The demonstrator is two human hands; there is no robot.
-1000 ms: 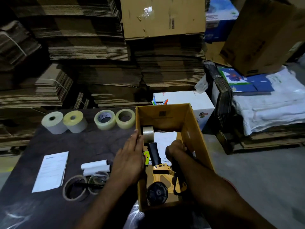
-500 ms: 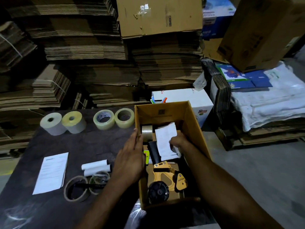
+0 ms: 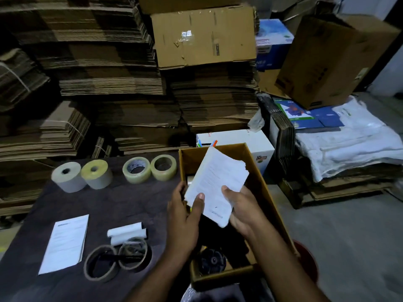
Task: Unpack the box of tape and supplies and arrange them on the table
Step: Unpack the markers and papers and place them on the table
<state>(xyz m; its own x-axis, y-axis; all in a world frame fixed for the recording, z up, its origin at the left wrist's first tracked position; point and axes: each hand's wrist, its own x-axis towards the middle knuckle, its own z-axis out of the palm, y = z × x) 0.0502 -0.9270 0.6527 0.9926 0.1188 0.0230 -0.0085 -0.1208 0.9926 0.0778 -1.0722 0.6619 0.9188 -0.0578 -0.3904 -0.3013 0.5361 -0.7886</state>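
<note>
Both hands [image 3: 216, 212] now grip the paper stack [image 3: 216, 188], lifted clear of the box [image 3: 259, 184] (table [image 3: 135, 205] placement follows).

Both forearms are bare to the frame's edge, no sleeves, left grip [image 3: 183, 216] and right grip [image 3: 242, 211] ungloved.
</note>
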